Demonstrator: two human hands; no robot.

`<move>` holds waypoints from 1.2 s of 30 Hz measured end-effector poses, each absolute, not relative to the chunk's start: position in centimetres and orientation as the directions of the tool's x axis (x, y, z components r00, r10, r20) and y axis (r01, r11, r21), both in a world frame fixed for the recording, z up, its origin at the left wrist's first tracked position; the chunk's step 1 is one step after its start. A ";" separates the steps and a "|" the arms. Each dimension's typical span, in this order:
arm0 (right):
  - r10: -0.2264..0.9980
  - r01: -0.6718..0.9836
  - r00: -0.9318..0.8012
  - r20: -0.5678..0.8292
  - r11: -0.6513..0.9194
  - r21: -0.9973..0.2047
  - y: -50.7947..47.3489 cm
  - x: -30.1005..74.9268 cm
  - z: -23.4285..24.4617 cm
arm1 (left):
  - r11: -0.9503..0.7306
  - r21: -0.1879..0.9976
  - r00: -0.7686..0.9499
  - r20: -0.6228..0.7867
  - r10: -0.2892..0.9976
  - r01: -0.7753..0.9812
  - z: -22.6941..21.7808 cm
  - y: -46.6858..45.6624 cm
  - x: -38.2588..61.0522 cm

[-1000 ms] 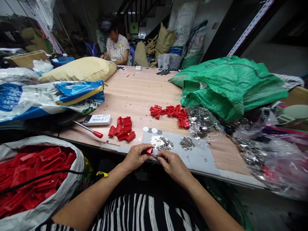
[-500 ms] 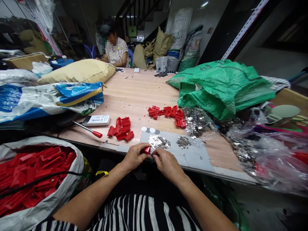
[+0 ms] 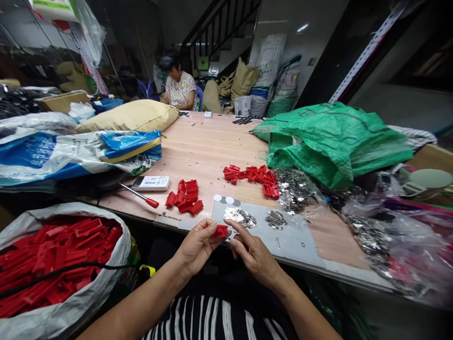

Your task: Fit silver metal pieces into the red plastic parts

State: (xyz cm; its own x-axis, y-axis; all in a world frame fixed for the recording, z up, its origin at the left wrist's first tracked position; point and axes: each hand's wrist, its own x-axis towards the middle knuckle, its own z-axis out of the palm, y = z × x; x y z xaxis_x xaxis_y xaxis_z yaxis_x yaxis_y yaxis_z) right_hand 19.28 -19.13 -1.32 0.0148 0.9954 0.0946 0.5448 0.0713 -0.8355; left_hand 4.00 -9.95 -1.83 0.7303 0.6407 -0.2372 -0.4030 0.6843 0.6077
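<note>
Right hand (image 3: 260,259) has straightened one finger, its grip I cannot tell; left hand (image 3: 196,246) pinches one red plastic block (image 3: 221,231) near two loose silvery metal heaps (image 3: 244,218) (image 3: 276,219).

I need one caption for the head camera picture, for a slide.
Left hand holding a red part, right hand close by, near small metal pieces on a gray sheet.

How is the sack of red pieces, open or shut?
Open: the sack has its rim spread wide, and red pieces show inside.
</note>
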 end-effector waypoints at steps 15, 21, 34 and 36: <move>0.984 0.566 -0.011 0.179 0.154 -0.810 -18.8 19.7 -0.9 | 0.828 0.370 0.763 -0.350 0.543 -0.420 -2.5 -10.7 3.9; 0.989 0.655 -0.005 0.150 0.116 -0.747 -18.9 19.4 -0.8 | 0.825 0.356 0.740 -0.379 0.556 -0.438 -2.2 -10.6 4.0; 0.985 0.106 0.169 0.021 0.003 -0.994 -17.6 19.3 -2.5 | 0.732 0.578 0.639 -0.418 0.646 -0.361 -2.6 -10.6 3.2; 0.978 0.060 0.209 -0.006 -0.019 -0.998 -17.8 19.6 -2.7 | 0.653 0.682 0.552 -0.421 0.720 -0.330 -2.8 -10.2 2.8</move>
State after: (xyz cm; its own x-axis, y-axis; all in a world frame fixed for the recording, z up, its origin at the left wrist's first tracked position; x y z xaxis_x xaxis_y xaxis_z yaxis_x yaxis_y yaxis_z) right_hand 19.57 -17.78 -2.68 0.2090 0.9779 -0.0055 0.0604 -0.0185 -0.9980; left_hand 2.81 -10.21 -2.81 0.5523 0.7195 -0.4210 -0.3304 0.6526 0.6819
